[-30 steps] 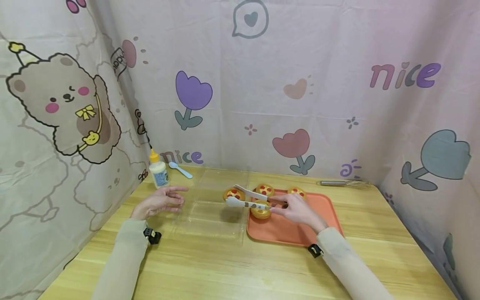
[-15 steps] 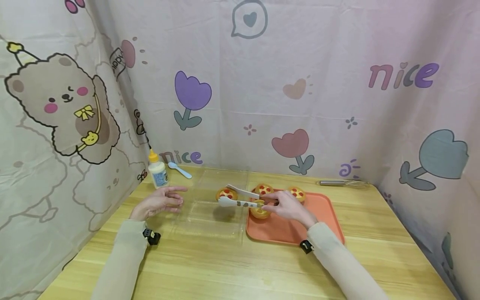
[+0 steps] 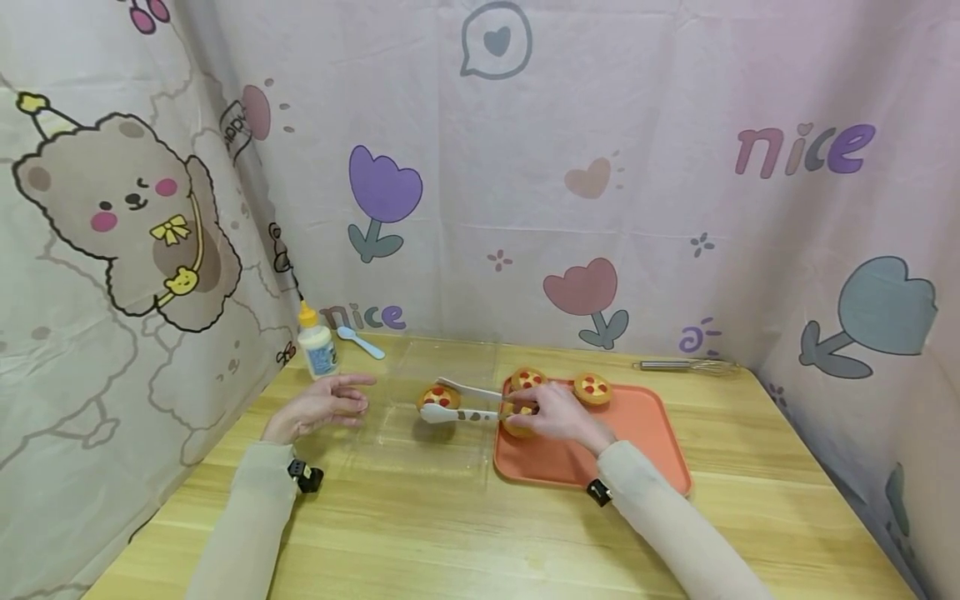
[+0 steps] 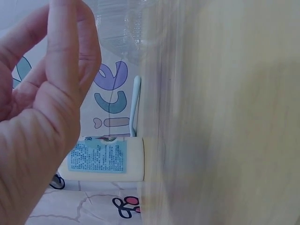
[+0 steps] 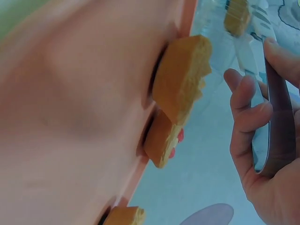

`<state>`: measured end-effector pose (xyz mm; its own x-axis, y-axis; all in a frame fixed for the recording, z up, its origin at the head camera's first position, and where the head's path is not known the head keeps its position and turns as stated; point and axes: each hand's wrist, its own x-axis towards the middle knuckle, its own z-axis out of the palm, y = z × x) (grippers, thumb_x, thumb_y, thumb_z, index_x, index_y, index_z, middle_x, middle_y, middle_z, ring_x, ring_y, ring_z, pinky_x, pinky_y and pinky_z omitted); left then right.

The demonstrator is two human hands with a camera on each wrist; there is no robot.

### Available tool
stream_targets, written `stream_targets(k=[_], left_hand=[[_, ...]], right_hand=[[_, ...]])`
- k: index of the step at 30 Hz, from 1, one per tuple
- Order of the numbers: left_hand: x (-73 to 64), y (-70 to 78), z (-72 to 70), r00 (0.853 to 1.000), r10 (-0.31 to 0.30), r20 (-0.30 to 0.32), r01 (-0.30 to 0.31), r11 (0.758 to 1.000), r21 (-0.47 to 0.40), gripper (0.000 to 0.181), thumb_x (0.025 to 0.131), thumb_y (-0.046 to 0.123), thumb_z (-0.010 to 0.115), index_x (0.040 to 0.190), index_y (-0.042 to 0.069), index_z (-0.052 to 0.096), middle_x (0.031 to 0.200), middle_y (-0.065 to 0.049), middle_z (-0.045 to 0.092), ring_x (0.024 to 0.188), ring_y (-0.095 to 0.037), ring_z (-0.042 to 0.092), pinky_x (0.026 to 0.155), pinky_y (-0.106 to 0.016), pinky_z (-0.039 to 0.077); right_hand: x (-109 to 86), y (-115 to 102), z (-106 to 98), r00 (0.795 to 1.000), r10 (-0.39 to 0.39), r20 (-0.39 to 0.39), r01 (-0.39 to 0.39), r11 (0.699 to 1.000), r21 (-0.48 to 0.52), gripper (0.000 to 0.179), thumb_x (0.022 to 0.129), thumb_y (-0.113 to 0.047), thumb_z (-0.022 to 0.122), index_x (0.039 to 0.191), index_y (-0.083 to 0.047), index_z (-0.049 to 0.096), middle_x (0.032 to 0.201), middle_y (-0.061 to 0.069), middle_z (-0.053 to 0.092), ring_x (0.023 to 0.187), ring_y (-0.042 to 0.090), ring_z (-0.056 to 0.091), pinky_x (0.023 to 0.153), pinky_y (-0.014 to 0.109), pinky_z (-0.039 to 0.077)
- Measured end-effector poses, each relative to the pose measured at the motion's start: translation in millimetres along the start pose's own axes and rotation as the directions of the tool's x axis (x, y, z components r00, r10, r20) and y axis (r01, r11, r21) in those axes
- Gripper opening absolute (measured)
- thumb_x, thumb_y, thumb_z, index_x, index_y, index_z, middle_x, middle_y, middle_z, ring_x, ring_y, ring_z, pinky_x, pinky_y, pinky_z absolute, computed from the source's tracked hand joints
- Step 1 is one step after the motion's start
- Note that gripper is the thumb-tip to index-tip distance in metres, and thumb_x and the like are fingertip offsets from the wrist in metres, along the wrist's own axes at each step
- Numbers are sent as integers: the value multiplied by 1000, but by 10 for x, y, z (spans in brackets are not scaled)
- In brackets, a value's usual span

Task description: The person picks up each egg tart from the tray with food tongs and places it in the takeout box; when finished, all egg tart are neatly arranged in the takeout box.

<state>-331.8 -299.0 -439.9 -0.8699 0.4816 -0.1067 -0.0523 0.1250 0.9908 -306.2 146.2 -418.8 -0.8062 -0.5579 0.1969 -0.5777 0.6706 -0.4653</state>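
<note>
We are seeing the right hand (image 3: 553, 410) curling its fingers round tongs (image 3: 476, 415), whose tips are gripping a small pizza (image 3: 438, 395) above the clear container (image 3: 420, 458). The left hand (image 3: 321, 406) is hovering nearby, fingers loosely parted, holding nothing. Three other pizzas (image 3: 592, 389) are sitting on an orange tray (image 3: 555, 467); a printed curtain (image 3: 480, 167) is backing the wooden table (image 3: 450, 550). Compared with a second ago, we are finding the gripped pizza farther left.

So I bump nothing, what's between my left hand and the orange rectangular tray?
In the head view, a clear plastic container lies between the left hand and the orange tray; white-tipped tongs hold a round red-topped pizza over it.
</note>
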Motion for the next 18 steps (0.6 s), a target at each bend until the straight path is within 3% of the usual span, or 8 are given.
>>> stream_targets(k=[6, 13, 18], left_hand=[[18, -20, 12, 1000, 3, -8, -3, 1000, 18, 64, 94, -3, 58, 149, -8, 26, 114, -18, 57, 106, -28, 63, 94, -46, 57], [24, -32, 9, 1000, 3, -5, -3, 1000, 9, 62, 94, -2, 58, 149, -7, 28, 114, -17, 58, 105, -28, 64, 95, -48, 56], [26, -10, 3, 1000, 1, 1, -1, 1000, -11, 63, 94, -3, 58, 149, -8, 27, 112, -16, 59, 104, -28, 64, 97, -52, 54]], right_hand=[[30, -25, 45, 1000, -17, -7, 17, 999, -44, 41, 91, -40, 68, 125, -17, 69, 56, -6, 48, 45, 2, 29, 45, 19, 27], [59, -75, 62, 1000, -7, 12, 8, 998, -56, 45, 91, -44, 68, 128, -19, 67, 48, -11, 35, 40, 2, 27, 41, 19, 24], [98, -118, 62, 1000, -26, 7, 26, 997, -73, 43, 92, -42, 66, 129, -20, 66, 60, -9, 55, 44, 1, 35, 43, 19, 29]])
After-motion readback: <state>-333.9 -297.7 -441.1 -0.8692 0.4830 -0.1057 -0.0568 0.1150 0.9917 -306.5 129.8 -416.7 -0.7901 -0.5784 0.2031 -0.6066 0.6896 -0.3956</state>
